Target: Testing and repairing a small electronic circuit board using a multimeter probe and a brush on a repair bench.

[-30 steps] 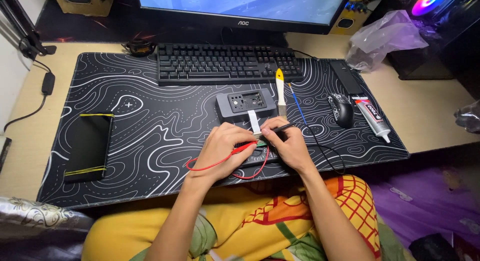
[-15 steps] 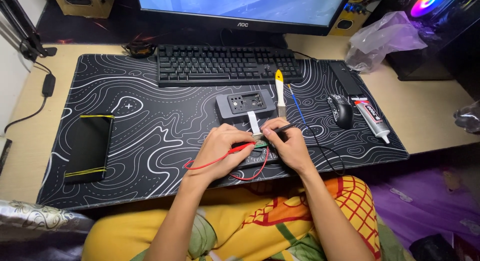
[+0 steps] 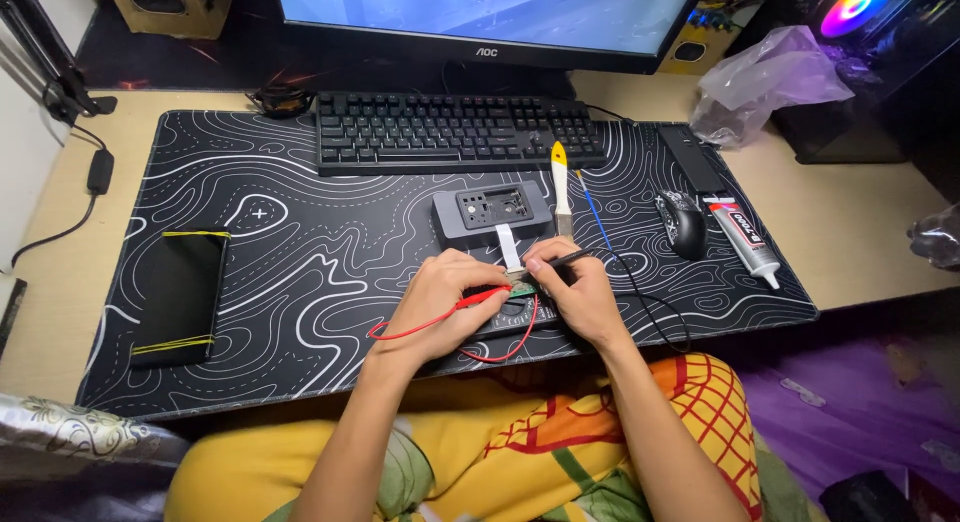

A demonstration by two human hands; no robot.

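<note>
Both hands meet near the front edge of a black mat (image 3: 300,282) with white contour lines that covers most of the desk (image 3: 870,232). The left hand (image 3: 440,302) is closed around a red probe (image 3: 478,300) whose red wire (image 3: 420,327) loops out toward the wrist and back under the palm. The right hand (image 3: 580,297) pinches a black probe (image 3: 572,257), and its black wire (image 3: 650,307) runs off to the right across the mat. The two probe tips come together on a small green board (image 3: 520,289) lying between the hands, over a dark object mostly hidden by the fingers. A white ribbon cable (image 3: 508,247) leads from the board up to a grey box (image 3: 490,212) with cut-outs in its top face, just beyond the hands. Beside the box lies a yellow-handled tool (image 3: 561,187) and a thin blue one (image 3: 592,210). A keyboard (image 3: 455,132) sits at the back of the mat below a monitor (image 3: 490,12). To the right are a mouse (image 3: 685,222) and a glue tube (image 3: 745,240); to the left, a dark phone (image 3: 180,297) bound with yellow bands lies well apart from the hands.
</note>
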